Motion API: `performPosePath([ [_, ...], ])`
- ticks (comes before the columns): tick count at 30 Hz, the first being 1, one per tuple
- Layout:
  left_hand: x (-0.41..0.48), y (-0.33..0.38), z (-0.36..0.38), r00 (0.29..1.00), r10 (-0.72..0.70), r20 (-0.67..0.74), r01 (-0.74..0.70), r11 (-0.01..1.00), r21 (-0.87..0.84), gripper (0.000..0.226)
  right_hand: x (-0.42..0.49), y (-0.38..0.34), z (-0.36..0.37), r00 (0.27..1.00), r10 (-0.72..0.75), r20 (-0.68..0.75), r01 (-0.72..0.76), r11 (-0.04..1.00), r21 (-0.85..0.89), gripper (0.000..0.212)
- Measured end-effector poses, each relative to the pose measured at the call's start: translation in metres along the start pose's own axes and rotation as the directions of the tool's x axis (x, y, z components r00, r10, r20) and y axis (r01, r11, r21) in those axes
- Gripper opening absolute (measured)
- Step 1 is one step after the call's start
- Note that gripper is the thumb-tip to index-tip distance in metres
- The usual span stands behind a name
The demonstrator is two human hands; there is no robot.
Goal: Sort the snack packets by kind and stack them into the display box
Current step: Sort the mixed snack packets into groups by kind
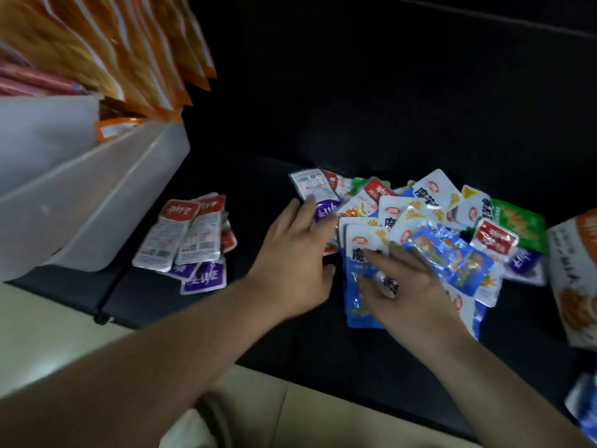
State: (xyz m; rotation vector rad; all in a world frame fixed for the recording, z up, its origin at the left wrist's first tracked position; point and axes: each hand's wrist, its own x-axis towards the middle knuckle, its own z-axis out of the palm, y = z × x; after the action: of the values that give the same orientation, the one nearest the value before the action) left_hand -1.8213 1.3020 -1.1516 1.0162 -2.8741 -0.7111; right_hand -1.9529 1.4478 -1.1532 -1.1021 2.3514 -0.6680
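The mixed pile of snack packets (436,208) lies right of centre on the black surface (387,108). The right hand (410,286) rests on a blue packet (358,302) at the pile's near edge, fingers spread and straight. The left hand (294,250) is at the pile's left edge, fingers straight and close together, tips touching a purple-and-white packet (323,210). A small stack (181,234) of red and purple packets lies left of centre, just beside the white display box (80,202) at upper left, which holds orange packets (129,53).
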Motion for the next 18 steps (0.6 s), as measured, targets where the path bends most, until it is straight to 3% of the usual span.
performPosePath([
  [3,0.054,0.002,-0.006,0.970,-0.104,0.218,0.068,0.984,0.167,0.123,-0.004,0.015,-0.001,0.993,-0.054,0.104,0.065,0.992,-0.112,0.069],
  [6,0.072,-0.010,-0.004,0.945,-0.137,0.296,0.092,0.982,0.162,0.126,-0.006,0.024,-0.010,0.985,-0.017,0.169,0.054,0.975,-0.214,0.087],
  [9,0.048,-0.016,0.010,0.995,-0.036,0.092,0.027,0.995,0.091,0.098,-0.007,0.027,-0.016,0.985,-0.017,0.173,0.058,0.970,-0.236,0.098],
  [12,0.006,-0.010,0.033,0.989,0.033,-0.144,-0.026,0.999,0.048,0.070,-0.009,0.031,-0.013,0.982,0.009,0.187,0.059,0.934,-0.353,0.102],
  [18,-0.037,-0.007,0.054,0.985,0.070,-0.156,-0.077,0.996,-0.042,0.062,-0.009,0.037,-0.015,0.991,-0.009,0.131,0.063,0.909,-0.412,0.083],
])
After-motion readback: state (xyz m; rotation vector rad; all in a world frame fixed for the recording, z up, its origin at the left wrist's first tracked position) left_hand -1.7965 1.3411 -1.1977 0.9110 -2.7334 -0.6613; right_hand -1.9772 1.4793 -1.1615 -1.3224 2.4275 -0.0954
